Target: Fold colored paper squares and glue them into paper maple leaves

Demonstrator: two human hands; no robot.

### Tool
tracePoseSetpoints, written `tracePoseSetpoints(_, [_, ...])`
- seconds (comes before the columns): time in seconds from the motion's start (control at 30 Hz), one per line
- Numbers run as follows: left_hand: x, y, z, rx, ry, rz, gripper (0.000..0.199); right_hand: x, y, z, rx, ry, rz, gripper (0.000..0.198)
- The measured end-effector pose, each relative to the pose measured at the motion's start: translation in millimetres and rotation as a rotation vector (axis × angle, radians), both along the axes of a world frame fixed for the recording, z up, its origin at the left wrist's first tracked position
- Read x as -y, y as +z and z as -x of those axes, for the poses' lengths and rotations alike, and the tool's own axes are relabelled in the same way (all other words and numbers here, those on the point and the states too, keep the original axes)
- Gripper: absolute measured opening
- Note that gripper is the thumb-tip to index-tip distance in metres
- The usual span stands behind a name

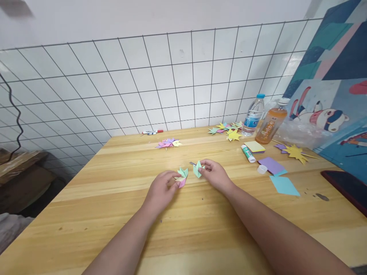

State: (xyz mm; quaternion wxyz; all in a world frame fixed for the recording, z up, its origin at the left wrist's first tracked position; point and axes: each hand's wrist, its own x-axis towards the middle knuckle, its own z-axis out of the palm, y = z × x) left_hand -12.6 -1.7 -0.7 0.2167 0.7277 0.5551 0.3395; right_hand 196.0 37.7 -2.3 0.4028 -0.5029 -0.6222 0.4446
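Near the middle of the wooden table, my left hand [163,188] pinches a folded paper piece [182,174] in green, cream and pink between thumb and fingers. A short gap to its right, my right hand [214,173] holds a separate light green folded paper piece [197,169] by its right side. A small dark object [192,163] shows just behind that green piece; its kind is hard to make out. The two paper pieces are apart, a little above or on the tabletop.
Folded paper stars [169,143] and markers [153,132] lie toward the wall. More stars [233,134], a water bottle [252,116] and an orange drink bottle [271,124] stand back right. A glue stick [248,153], its cap [262,169], blue paper [284,185] and a dark device [345,190] are rightward.
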Motion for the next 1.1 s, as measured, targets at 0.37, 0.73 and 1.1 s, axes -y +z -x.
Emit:
tracePoseSetpoints(0.37, [3, -13.3, 1, -0.46, -0.207, -0.021, 0.045, -15, 3, -22, 0.558, -0.407, -0.508, 0.014])
tracePoseSetpoints(0.73, [13, 9.3, -8, -0.301, -0.254, -0.066, 0.033, -25, 0, -39, 0.713, -0.584, -0.451, 0.035])
tracePoseSetpoints(1.1, [9, 2.5, -7, -0.185, -0.222, -0.009, 0.025, -32, 0, -69, 1.033, -0.694, -0.305, 0.053])
